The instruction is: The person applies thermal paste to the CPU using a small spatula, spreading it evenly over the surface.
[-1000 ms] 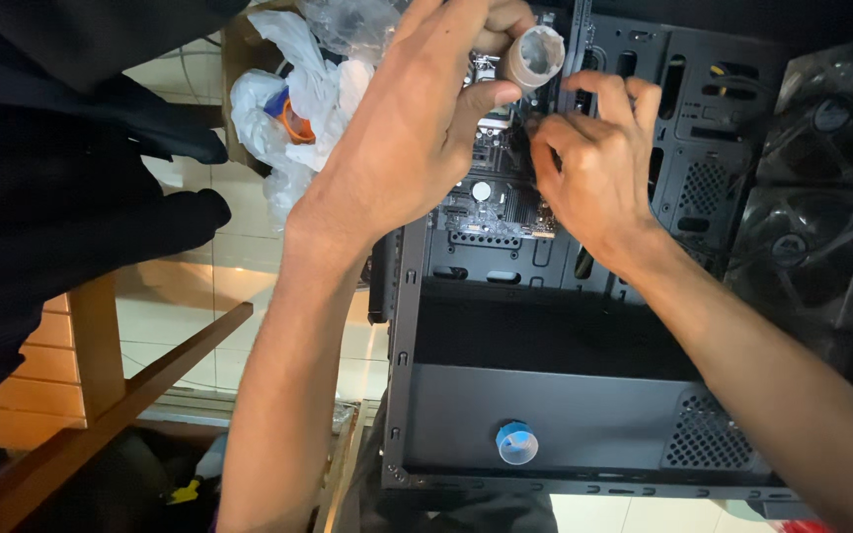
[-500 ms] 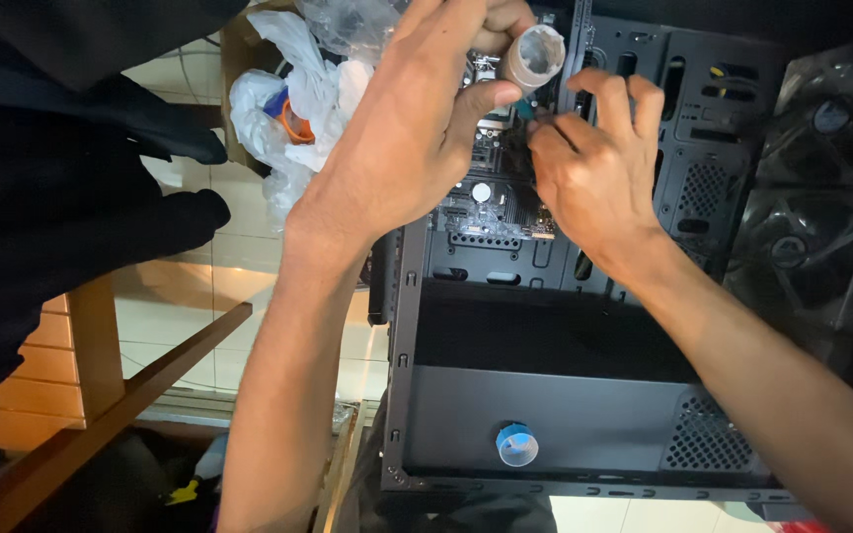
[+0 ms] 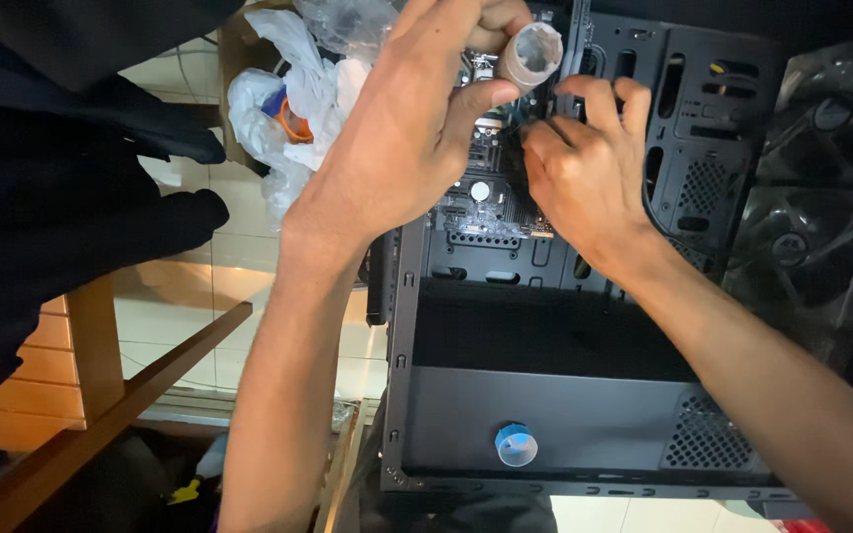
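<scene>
An open black computer case [image 3: 402, 395] lies under me with a motherboard [image 3: 486, 202] mounted inside. My left hand [image 3: 407, 138] is raised over the board's upper part and grips a short tan cylinder [image 3: 533, 54] between thumb and fingers. My right hand [image 3: 584, 168] rests on the board just right of it, fingers curled down onto something small that the fingers hide. The two hands almost touch.
A small blue cap [image 3: 516, 444] sits on the case's lower shroud. Case fans [image 3: 802, 188] stand at the right. Crumpled plastic bags [image 3: 298, 89] fill a cardboard box at the upper left. Black cloth [image 3: 61, 188] hangs at the left above wooden furniture [image 3: 91, 385].
Both hands stay in nearly the same place. The right hand's fingers have shifted slightly on the board.
</scene>
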